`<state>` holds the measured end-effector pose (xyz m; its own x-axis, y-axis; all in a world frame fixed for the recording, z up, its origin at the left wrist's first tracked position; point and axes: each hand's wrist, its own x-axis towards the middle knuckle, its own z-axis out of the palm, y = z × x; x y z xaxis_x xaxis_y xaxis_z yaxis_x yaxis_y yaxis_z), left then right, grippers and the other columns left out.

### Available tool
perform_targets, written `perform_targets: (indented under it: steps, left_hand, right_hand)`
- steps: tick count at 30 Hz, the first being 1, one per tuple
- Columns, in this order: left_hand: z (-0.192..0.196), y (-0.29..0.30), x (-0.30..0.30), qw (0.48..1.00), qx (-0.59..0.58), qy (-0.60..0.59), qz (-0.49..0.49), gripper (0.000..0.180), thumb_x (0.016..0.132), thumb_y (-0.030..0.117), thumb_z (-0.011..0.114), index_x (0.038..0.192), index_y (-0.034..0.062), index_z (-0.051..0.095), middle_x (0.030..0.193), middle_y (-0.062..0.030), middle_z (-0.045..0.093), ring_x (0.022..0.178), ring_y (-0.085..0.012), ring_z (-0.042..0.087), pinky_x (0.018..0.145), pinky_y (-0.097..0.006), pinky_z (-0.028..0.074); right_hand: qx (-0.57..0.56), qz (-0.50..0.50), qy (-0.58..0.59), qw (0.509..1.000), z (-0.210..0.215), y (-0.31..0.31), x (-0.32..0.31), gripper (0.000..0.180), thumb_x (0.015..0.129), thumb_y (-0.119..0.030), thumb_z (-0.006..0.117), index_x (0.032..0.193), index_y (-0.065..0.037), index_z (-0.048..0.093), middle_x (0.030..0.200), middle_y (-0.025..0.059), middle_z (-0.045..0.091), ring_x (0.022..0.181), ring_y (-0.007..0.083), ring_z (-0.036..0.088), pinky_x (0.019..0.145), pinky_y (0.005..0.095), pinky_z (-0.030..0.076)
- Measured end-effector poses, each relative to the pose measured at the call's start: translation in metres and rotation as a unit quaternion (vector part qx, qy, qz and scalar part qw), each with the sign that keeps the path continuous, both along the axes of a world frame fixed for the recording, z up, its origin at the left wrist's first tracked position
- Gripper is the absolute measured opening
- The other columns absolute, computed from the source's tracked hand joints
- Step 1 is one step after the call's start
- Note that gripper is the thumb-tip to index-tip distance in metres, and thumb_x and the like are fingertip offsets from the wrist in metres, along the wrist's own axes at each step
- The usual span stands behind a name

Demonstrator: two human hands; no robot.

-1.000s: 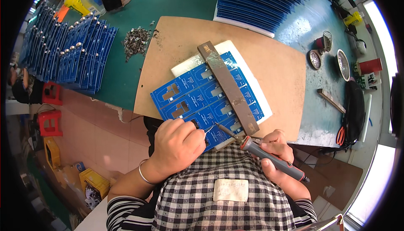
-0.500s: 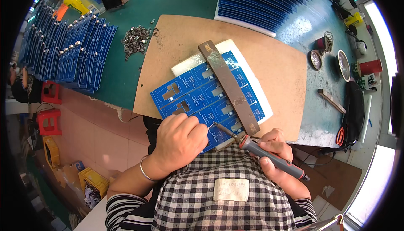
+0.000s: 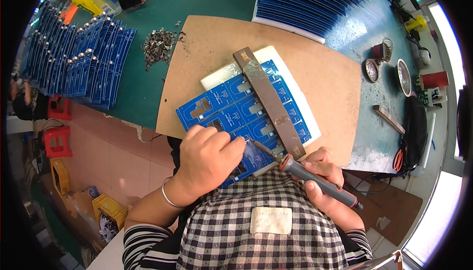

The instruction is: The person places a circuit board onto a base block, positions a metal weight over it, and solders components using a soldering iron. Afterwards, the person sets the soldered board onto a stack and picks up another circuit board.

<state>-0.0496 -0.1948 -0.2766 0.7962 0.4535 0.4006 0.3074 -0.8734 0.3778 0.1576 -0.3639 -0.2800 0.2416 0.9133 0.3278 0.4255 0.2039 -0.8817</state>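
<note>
A blue circuit board panel (image 3: 228,118) with rectangular cut-outs lies tilted on a white foam pad (image 3: 217,76). Across it rests a heavy dark bar (image 3: 272,103). My right hand (image 3: 322,171) grips a grey and orange soldering iron (image 3: 320,184), its tip down at the board's near part, where faint smoke rises. Just left of that tip, my left hand (image 3: 209,154) is closed over the near left of the panel. Its fingertips pinch a thin solder wire, mostly hidden now by the hand.
Beneath the pad is a brown work board (image 3: 330,88). Blue boards stand in rows at left (image 3: 93,68) and far right (image 3: 300,9). A heap of small metal parts (image 3: 158,46) lies beyond my left hand. At right are an iron stand (image 3: 383,49), a metal dish (image 3: 402,77) and scissors (image 3: 398,159).
My left hand has shifted slightly left and up toward the cut-outs. The iron's tip has moved slightly up and left, and smoke now shows near it.
</note>
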Motion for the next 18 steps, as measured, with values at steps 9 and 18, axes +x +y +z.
perform_targets:
  steps: [9,18]
  left_hand:
    - [-0.0021,0.0004,-0.0044,0.996,-0.066,-0.063,0.013,0.021,0.071,0.001,0.072,0.082,0.0082,0.055,0.064,-0.0043,0.052,0.057,-0.0244,0.05,0.062,-0.037,0.038]
    - [-0.006,-0.0055,-0.0023,0.999,-0.037,-0.039,-0.008,0.023,0.067,0.0,0.073,0.078,0.0096,0.056,0.064,-0.0016,0.051,0.057,-0.0214,0.051,0.061,-0.036,0.037]
  right_hand:
    - [-0.025,-0.035,0.011,0.999,0.0099,-0.0036,0.0029,0.029,0.087,-0.028,0.07,0.099,-0.002,0.063,0.078,0.0083,0.065,0.075,0.0198,0.055,0.067,0.0328,0.044]
    - [-0.008,-0.001,-0.009,1.0,0.0046,0.0,0.004,0.029,0.086,-0.027,0.07,0.098,-0.001,0.063,0.079,0.0086,0.064,0.075,0.0208,0.057,0.072,0.0342,0.043]
